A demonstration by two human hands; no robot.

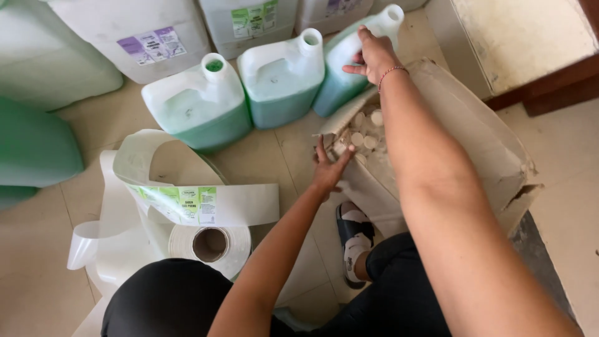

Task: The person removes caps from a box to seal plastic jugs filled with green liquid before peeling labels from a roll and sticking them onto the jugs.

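Observation:
My right hand (pixel 373 55) rests on a tilted translucent jug (pixel 340 75) of blue-green liquid, fingers gripping its shoulder below the open neck. My left hand (pixel 329 167) reaches into the torn opening of a large paper sack (pixel 474 137), fingers among several small white round caps (pixel 364 132) inside; whether it holds one I cannot tell. Two more open-necked jugs, one with green liquid (pixel 198 105) and one with teal liquid (pixel 282 78), stand upright to the left on the tiled floor.
A label roll (pixel 211 243) with a loose backing strip (pixel 187 203) lies by my knee. Large white and green canisters (pixel 131 34) line the back. My sandalled foot (pixel 354 240) sits beside the sack. A wooden cabinet (pixel 524 43) stands at right.

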